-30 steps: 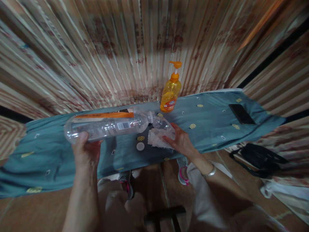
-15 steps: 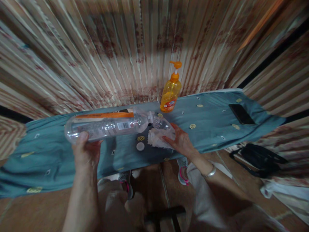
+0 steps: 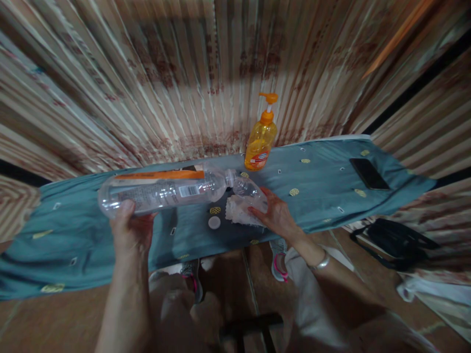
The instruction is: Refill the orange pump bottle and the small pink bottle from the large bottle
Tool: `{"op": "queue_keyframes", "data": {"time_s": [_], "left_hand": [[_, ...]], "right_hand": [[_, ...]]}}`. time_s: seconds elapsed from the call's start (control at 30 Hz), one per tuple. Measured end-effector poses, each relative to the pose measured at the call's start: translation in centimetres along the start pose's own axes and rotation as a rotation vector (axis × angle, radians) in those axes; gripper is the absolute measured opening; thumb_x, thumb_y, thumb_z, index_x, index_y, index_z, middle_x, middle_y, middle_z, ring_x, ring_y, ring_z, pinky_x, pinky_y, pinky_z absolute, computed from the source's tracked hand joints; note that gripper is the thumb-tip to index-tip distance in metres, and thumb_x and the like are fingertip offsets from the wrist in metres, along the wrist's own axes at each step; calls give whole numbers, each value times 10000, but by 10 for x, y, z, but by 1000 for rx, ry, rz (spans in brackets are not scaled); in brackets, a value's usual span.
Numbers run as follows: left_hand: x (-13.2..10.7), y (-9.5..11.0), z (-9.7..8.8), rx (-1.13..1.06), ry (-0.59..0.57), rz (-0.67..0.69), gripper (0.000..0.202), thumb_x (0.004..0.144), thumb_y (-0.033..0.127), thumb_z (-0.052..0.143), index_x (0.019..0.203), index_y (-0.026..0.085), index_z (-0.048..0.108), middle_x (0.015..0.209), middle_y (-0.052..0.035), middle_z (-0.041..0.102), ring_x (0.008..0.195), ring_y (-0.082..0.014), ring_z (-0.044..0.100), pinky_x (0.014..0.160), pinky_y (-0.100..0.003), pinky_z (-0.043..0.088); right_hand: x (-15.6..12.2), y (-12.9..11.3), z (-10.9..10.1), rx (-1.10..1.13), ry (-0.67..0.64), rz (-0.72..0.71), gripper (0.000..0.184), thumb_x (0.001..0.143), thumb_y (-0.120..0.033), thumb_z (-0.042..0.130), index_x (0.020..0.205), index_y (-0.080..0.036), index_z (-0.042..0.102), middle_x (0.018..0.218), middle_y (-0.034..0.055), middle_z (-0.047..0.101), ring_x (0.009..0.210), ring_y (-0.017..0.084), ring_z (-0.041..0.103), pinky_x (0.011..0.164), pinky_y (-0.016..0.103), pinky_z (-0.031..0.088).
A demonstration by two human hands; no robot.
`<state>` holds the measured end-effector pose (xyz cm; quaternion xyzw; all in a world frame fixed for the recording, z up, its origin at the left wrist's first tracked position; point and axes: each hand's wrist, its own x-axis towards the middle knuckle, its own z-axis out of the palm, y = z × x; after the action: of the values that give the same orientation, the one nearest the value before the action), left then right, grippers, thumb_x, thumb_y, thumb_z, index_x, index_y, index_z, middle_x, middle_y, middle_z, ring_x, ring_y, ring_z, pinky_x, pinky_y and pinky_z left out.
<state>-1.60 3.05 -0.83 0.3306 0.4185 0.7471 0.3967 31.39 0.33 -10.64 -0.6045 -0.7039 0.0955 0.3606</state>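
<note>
My left hand (image 3: pixel 131 228) is closed around the base end of a large clear plastic bottle (image 3: pixel 169 189), which lies nearly level with its neck to the right. Its label carries an orange strip and a barcode. My right hand (image 3: pixel 274 211) grips a smaller clear plastic bottle (image 3: pixel 250 189), tilted so its mouth end meets the large bottle's mouth. Beneath the small bottle is a crumpled whitish cloth or tissue (image 3: pixel 239 211), close to my right fingers. Just left of it, a round white cap (image 3: pixel 214 222) rests on the teal cloth (image 3: pixel 191 235).
An orange pump bottle (image 3: pixel 260 142), partly filled, stands at the back edge. A black phone (image 3: pixel 369 173) lies at the right. Behind hangs a pleated patterned curtain (image 3: pixel 191 88). On the floor at right is a black bag (image 3: pixel 397 240); a dark stool-like frame (image 3: pixel 253 326) shows below.
</note>
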Motion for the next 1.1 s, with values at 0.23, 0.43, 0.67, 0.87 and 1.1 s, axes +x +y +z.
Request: {"op": "queue_keyframes", "data": {"time_s": [0.23,0.43,0.67,0.87,1.1], "left_hand": [[1,-2,-1,-17,37,-20,566,424,457,967,907,242,765,1066,-44,813,1113,-299,741,942,-436,662],[0,0,1,-33,41,-20,541,397,449,982,838,233,757,1025,-38,815,1101,-292,743,915,-413,671],[-2,1,1,-24,36,-26,529,412,460,977,831,236,743,986,-30,807,1148,-300,727,921,-404,667],[-2,3,3,-23,53,-40,510,403,445,972,805,240,732,982,-22,808,1135,-289,723,900,-384,672],[-2,1,3,-17,55,-34,501,420,438,956,824,240,737,1002,-37,807,1156,-306,718,899,-398,671]], "right_hand": [[-1,1,1,20,13,-4,614,913,-517,775,1389,-154,639,1270,223,774,1177,372,769,1000,545,657],[-1,2,2,48,19,-13,623,928,-539,750,1408,-159,636,1277,221,770,1174,376,764,985,589,656],[0,2,2,70,19,-4,613,922,-556,745,1418,-212,642,1274,201,776,1159,385,762,996,593,658],[0,0,0,57,9,5,620,921,-562,749,1392,-171,651,1251,223,778,1138,389,773,981,574,660],[-1,2,2,52,12,33,673,902,-606,753,1398,-162,650,1263,222,782,1157,389,764,993,544,650]]}}
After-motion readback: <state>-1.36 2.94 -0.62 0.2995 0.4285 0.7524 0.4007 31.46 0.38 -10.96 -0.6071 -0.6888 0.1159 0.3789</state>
